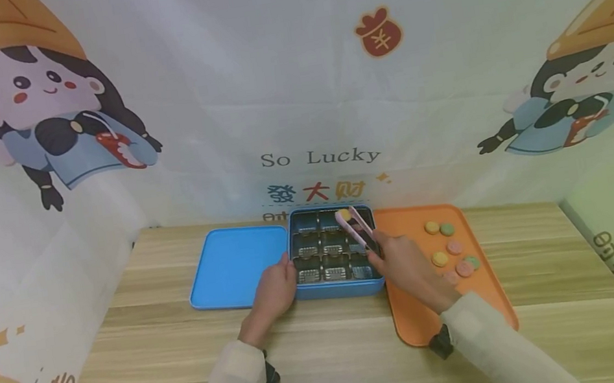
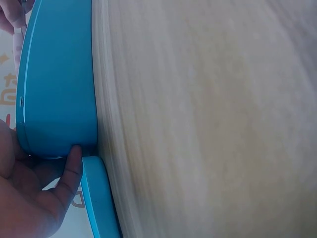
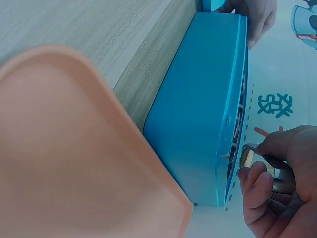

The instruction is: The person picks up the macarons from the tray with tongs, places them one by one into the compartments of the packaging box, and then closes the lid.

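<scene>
My left hand [image 1: 275,289] holds the left side of a blue tin box [image 1: 340,289], thumb at the rim and other fingers against the outer wall [image 2: 59,94]. Inside the box is a metallic divided insert with rows of compartments. In my right hand [image 1: 408,262] is a pair of pink tongs [image 1: 352,229], held over the box's right part. A yellow macaron [image 1: 345,214] sits between the tong tips, above the back of the box. In the right wrist view, the right hand's curled fingers [image 3: 257,186] grip the tongs just above the box's rim [image 3: 233,114].
An orange tray [image 1: 420,326] at the right bears several yellow, green and pink macarons [image 1: 453,247], partly behind the right hand. Left of the box lies a blue lid [image 1: 238,266]. All stand on a wood-grain table [image 1: 336,357] before a printed white cloth [image 1: 292,89].
</scene>
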Demonstrator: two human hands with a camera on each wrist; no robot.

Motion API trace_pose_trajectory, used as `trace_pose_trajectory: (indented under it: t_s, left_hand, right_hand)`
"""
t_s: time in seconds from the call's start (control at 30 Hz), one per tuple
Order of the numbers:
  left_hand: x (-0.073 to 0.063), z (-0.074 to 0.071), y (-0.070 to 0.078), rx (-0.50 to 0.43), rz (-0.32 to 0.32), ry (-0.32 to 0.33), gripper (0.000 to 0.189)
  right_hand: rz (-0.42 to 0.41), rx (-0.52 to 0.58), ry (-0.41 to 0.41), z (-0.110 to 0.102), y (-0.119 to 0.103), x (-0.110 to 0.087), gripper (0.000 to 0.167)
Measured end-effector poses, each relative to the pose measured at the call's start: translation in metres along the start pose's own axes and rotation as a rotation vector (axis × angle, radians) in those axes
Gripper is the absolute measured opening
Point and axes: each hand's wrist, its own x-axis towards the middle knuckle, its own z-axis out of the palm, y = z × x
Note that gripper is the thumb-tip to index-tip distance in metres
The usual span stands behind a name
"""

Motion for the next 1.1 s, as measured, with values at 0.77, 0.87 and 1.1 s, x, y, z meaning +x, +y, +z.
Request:
trace_pose_trajectory:
  t_s: [0.77, 0.87, 1.1]
  left_hand:
    - [-0.001, 0.002, 0.001, -0.008, 0.016, -0.006, 0.048]
    - [-0.001, 0.002, 0.001, 0.0, 0.017, -0.001, 0.048]
    - [-0.002, 0.0, 0.002, -0.002, 0.007, -0.003, 0.048]
  right_hand:
    - [-0.007, -0.067, -0.006, 0.012, -0.007, 0.001, 0.039]
    - [-0.02, -0.058, 0.007, 0.012, -0.005, 0.001, 0.034]
    - [-0.024, -0.026, 0.053, 0.008, 0.002, 0.0, 0.017]
